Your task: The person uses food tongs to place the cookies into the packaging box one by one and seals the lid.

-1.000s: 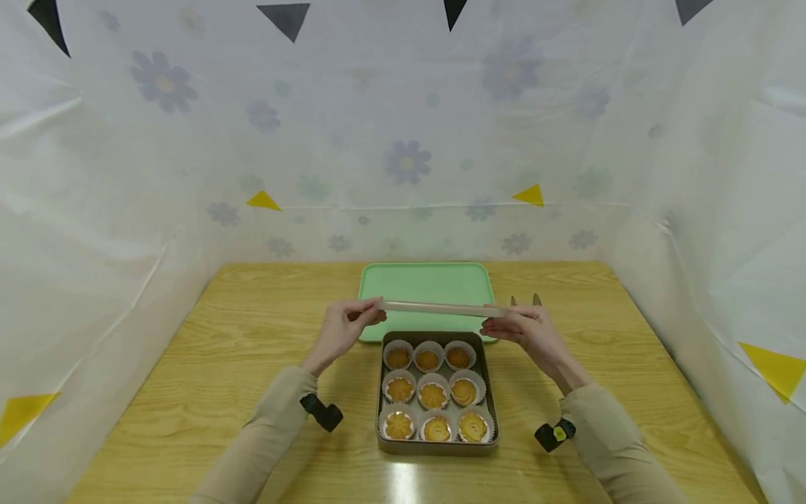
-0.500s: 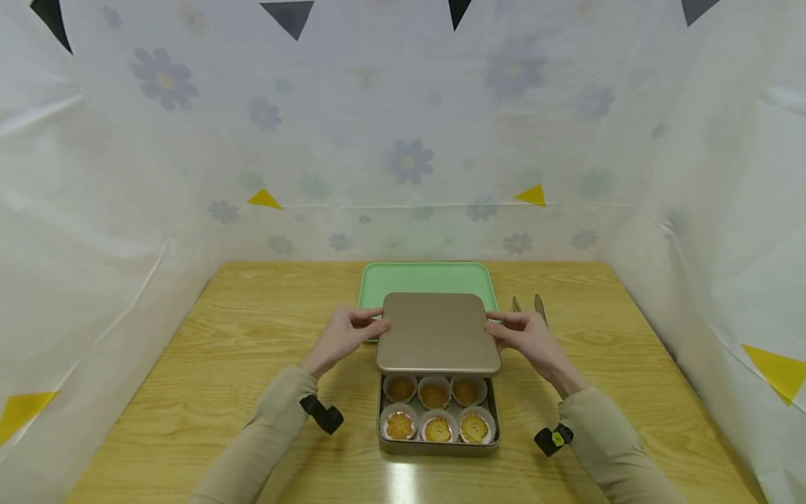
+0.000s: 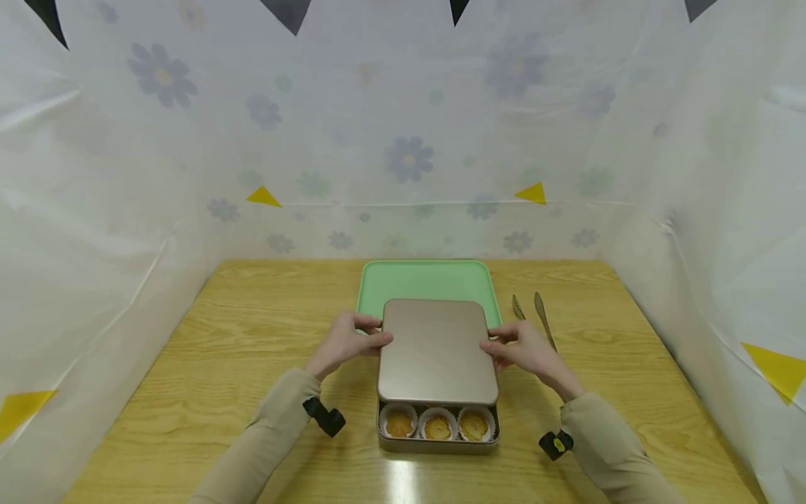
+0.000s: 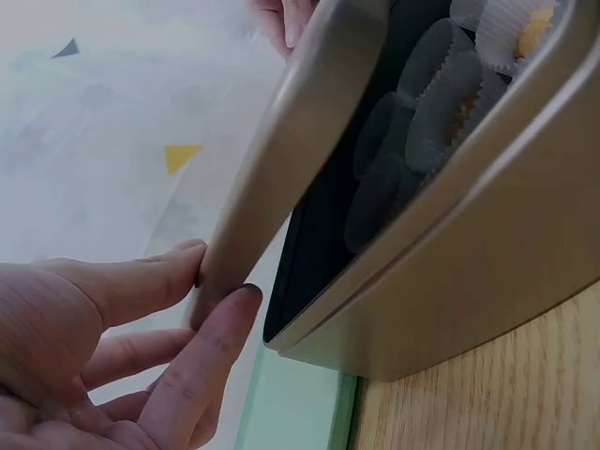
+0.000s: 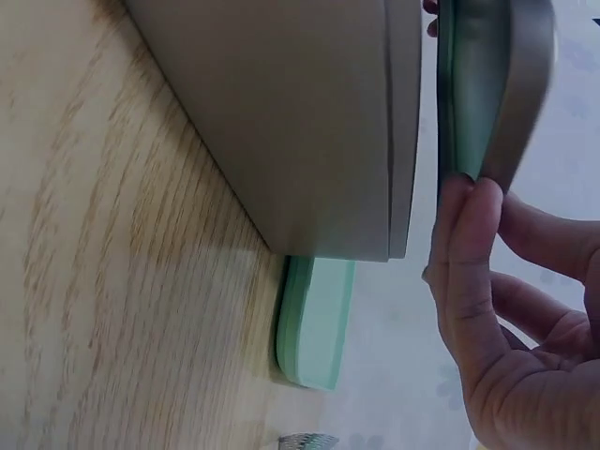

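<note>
A bronze-coloured tin lid (image 3: 437, 350) hangs over the matching rectangular tin (image 3: 441, 446). Pinching the lid's left edge is my left hand (image 3: 348, 343); my right hand (image 3: 525, 350) pinches its right edge. In the left wrist view a gap shows between the lid (image 4: 300, 122) and the tin (image 4: 450, 272). Only the front row of cookies (image 3: 437, 427), in white paper cups, shows from above; the lid hides the others. The right wrist view has thumb and fingers of my right hand (image 5: 506, 319) on the lid's rim, apart from the tin (image 5: 300, 122).
Behind the tin lies a light green tray (image 3: 428, 280), partly covered by the lid. A pair of metal tongs (image 3: 544, 318), partly behind my right hand, lies on the wooden table (image 3: 271, 301). White patterned sheeting (image 3: 340, 140) encloses the back and sides.
Both hands have tipped the lid from edge-on to top face up and lowered it over the tin. It covers the back rows of cookies now. The tin has stayed in place.
</note>
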### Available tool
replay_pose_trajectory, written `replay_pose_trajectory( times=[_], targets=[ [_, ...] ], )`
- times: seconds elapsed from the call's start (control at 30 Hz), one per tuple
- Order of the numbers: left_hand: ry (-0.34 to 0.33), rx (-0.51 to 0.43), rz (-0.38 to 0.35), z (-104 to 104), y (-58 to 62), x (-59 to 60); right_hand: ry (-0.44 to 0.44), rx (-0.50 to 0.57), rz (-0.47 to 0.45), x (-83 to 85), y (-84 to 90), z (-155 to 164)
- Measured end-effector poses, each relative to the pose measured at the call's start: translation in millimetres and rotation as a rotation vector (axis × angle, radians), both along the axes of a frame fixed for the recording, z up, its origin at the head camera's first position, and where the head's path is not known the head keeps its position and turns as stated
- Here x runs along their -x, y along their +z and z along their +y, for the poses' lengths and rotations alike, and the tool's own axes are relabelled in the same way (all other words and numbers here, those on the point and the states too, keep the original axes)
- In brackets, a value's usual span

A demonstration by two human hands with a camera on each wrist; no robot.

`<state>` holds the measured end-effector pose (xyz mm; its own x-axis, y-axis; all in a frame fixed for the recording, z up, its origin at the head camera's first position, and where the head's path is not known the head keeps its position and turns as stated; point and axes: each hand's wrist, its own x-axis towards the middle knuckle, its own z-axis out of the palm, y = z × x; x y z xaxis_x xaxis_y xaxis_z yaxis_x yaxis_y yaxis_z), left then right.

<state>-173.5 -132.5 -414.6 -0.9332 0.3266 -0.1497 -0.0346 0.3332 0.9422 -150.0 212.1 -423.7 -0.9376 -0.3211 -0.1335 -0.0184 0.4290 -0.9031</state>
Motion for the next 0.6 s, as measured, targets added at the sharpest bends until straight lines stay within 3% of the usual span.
replay_pose_trajectory(
  times=[0.17,0.4,0.6],
  targets=[
    [-0.014,0.030,0.004,1,-4.4,-0.4,0.049,-0.047,-0.029,-3.8,0.1,1],
    [-0.008,0.108,0.006,4,-5.4,-1.4,0.114,-0.021,-0.057,-12.7,-0.5,1],
    [-0.013,0.179,0.031,5,-6.7,-3.6,0.149,-0.033,-0.017,-20.1,1.2,-1]
  ],
)
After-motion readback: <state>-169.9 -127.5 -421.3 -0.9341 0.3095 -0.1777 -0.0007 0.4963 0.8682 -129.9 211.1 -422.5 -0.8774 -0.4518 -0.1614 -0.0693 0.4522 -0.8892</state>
